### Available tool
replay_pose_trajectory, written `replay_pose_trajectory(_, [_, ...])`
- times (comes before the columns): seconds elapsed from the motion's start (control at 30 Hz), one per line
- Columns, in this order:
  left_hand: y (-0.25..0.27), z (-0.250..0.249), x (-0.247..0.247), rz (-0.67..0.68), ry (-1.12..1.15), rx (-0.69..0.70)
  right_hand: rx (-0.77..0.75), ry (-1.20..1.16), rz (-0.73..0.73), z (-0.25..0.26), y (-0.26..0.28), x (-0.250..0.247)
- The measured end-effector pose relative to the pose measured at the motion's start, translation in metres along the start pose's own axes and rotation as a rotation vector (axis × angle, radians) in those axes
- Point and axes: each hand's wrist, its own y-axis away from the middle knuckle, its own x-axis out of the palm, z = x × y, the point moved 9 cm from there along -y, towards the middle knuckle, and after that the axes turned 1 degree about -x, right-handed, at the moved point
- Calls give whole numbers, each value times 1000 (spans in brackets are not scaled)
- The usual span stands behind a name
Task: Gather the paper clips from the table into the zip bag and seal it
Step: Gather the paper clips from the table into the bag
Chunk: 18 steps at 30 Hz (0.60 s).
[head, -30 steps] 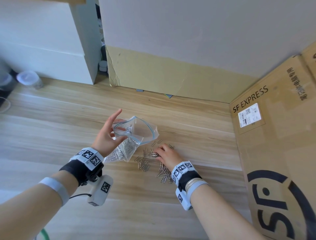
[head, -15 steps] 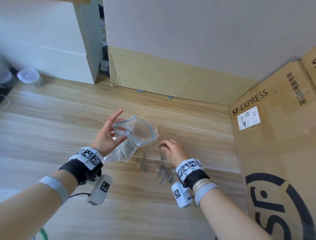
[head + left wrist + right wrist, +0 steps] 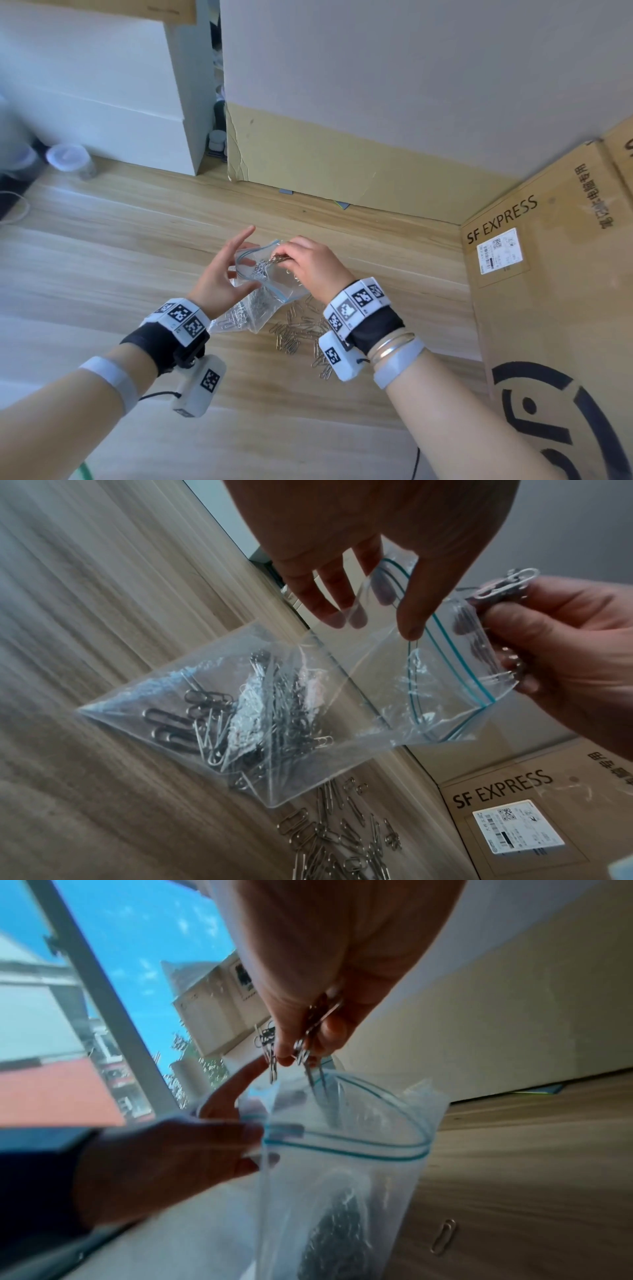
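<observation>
A clear zip bag (image 3: 260, 301) (image 3: 274, 715) (image 3: 346, 1156) with a blue seal strip hangs open-mouthed above the wooden table (image 3: 102, 267), several paper clips inside it. My left hand (image 3: 222, 274) (image 3: 373, 569) (image 3: 164, 1164) pinches the bag's rim, thumb outside and fingers behind the film. My right hand (image 3: 305, 263) (image 3: 561, 653) (image 3: 308, 1031) grips a bunch of paper clips (image 3: 301, 1042) (image 3: 503, 585) right over the bag's mouth. Several loose paper clips (image 3: 301, 332) (image 3: 342, 842) lie on the table below the bag.
A large SF EXPRESS cardboard box (image 3: 555, 308) stands close on the right. A cardboard-faced wall (image 3: 342, 164) closes the back. A white cabinet (image 3: 102, 102) and a plastic cup (image 3: 68, 162) are at the far left. One stray clip (image 3: 443, 1236) lies apart on the table.
My right hand has risen from the pile on the table to the bag's mouth with a bunch of clips in it. The left hand has kept the bag up.
</observation>
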Motion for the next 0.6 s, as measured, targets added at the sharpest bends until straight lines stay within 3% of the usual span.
replay_pose_trajectory(0.2, [0,1,-3,3,11,15,-13,-27,174,3,-2,26])
replay_pose_trajectory(0.27, [0,2,-4,-4,12,14,16,-104,120,-1,2,15])
replay_pose_trajectory(0.33, [1,4,-6,-14,9,6,91,-168,-24,-16,4,-4])
replay_pose_trajectory(0.43, [1,8,-9,-30,12,-17,320,-275,-196,-67,10,-18])
replay_pose_trajectory(0.53, [1,8,-9,-35,17,-22,446,-282,-192,-105,14,-3])
replay_pose_trajectory(0.6, [1,8,-9,-44,23,-23,454,-225,-89,-113,13,17])
